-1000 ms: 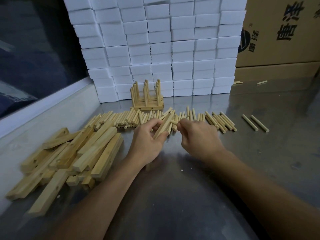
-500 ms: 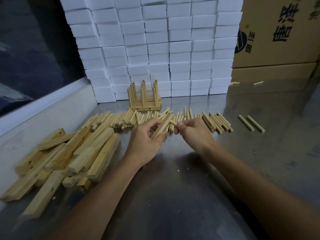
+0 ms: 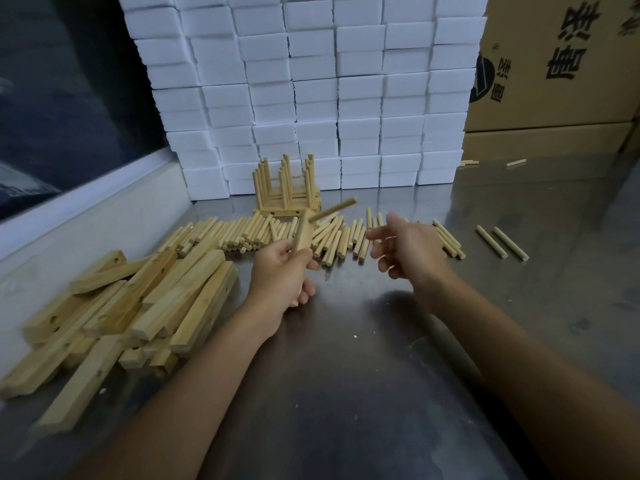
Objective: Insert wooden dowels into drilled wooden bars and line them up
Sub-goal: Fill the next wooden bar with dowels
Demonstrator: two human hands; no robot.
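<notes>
Grey metal table (image 3: 363,393), scuffed and reflective; at the top centre of the frame a wall of stacked white foam blocks (image 3: 311,91); at the upper right, cardboard cartons (image 3: 561,64) printed with large black characters and a round dark logo, cut off by the frame edge and not legible in full.

Left hand (image 3: 280,278), centre of frame: fingers curled round a wooden bar (image 3: 302,233), held roughly upright off the table. One dowel (image 3: 333,210) projects sideways from the bar's upper end toward the right, apparently seated in a drilled hole; the lifted hold probably keeps the remaining holes reachable.

Right hand (image 3: 408,251), just right of centre: fingers loosely spread, holding nothing, above the row of loose dowels (image 3: 263,233), likely placed to take the next one.

Pile of drilled bars (image 3: 138,306), lower left. Finished bars with upright dowels (image 3: 285,188) lined up against the foam. Two stray dowels (image 3: 502,242) at right.
</notes>
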